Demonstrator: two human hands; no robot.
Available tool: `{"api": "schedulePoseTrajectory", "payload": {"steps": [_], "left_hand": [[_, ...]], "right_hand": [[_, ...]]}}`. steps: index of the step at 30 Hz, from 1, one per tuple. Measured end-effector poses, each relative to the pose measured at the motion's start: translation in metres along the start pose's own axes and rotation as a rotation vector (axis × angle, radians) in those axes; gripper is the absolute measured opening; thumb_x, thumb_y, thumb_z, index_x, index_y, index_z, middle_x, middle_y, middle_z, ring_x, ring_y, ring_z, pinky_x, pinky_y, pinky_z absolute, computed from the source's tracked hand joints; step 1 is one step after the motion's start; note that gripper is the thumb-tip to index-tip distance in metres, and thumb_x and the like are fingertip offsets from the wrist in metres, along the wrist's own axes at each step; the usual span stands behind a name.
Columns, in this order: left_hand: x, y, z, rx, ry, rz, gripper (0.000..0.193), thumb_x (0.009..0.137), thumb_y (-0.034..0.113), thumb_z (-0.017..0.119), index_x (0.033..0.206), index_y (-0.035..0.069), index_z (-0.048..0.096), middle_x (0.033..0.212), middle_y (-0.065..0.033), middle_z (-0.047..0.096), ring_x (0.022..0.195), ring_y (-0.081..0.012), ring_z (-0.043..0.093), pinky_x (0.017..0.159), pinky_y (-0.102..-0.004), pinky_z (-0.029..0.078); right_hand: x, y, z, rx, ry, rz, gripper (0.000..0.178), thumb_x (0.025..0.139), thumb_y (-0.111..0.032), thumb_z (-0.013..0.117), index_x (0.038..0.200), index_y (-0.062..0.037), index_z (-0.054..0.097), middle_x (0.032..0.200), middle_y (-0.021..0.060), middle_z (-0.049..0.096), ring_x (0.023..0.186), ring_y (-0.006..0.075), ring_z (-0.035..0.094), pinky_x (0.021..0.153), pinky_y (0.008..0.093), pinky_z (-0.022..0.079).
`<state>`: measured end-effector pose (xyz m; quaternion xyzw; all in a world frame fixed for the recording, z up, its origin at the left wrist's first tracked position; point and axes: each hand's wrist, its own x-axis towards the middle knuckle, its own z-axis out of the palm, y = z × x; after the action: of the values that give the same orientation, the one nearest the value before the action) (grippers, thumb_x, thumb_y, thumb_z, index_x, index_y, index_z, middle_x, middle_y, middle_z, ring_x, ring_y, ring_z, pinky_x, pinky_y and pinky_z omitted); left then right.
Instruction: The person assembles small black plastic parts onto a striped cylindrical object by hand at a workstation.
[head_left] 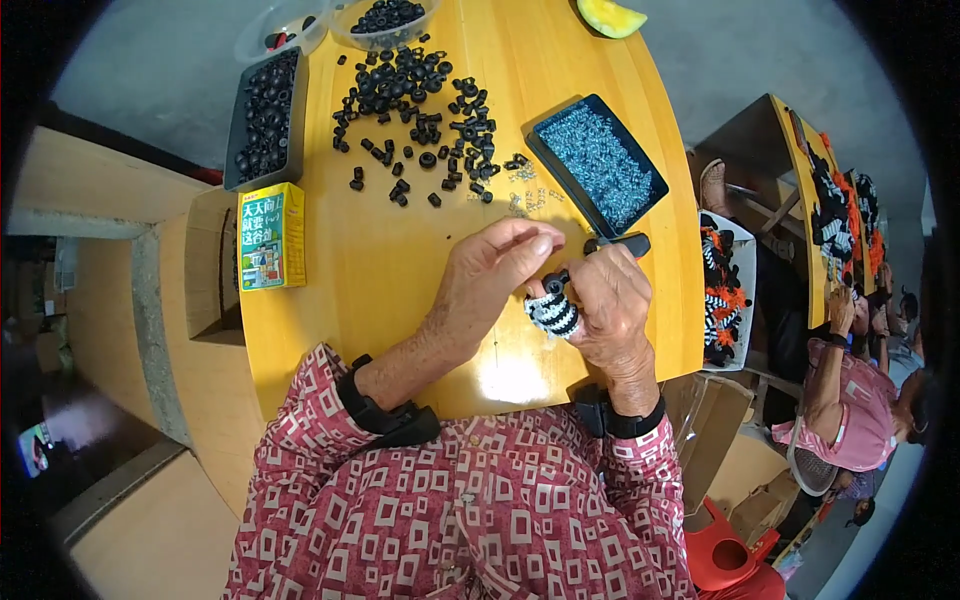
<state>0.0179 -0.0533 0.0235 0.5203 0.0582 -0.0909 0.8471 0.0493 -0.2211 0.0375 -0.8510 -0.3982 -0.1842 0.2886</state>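
My right hand [612, 300] is closed around a bundle of black-and-white striped cord [553, 316], with a small black plastic piece [556, 282] at its top. Just left of it, my left hand [485, 275] has thumb and fingers pressed together; whatever they pinch, if anything, is too small to make out. Beyond the right hand lies a black object [632, 244], partly hidden by the knuckles. Small clear pieces [535, 200] lie loose on the wooden table [380, 330], near a dark tray [545, 152] filled with many more like them.
Loose black plastic parts [410, 85] spread over the far table. At the left stand a dark bin [237, 150] of black parts and a yellow-green carton [271, 238]. A white box [742, 340] of striped and orange cords sits right; another person [850, 410] works beyond.
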Motion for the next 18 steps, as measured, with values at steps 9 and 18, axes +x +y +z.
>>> {"api": "schedulePoseTrajectory", "payload": {"steps": [9,18], "left_hand": [[-0.005,-0.002,-0.008,0.028,-0.079,-0.058,0.02,0.095,0.016,0.063,0.109,0.002,0.067,0.101,-0.0013,0.067,0.092,-0.0072,0.059,0.082,-0.0242,0.047],[-0.002,0.006,-0.01,-0.004,-0.152,-0.118,0.02,0.09,0.006,0.067,0.108,0.001,0.068,0.098,-0.0011,0.067,0.092,-0.0077,0.06,0.085,-0.0238,0.049]], "right_hand": [[0.006,0.004,-0.007,-0.035,0.032,-0.013,0.023,0.066,-0.009,0.074,0.073,-0.0053,0.053,0.065,0.0084,0.049,0.062,0.0268,0.053,0.058,0.0378,0.042],[0.008,0.005,-0.015,-0.098,-0.036,-0.038,0.018,0.063,-0.007,0.069,0.076,-0.0052,0.057,0.066,0.0074,0.048,0.064,0.0254,0.052,0.061,0.0375,0.042]]}}
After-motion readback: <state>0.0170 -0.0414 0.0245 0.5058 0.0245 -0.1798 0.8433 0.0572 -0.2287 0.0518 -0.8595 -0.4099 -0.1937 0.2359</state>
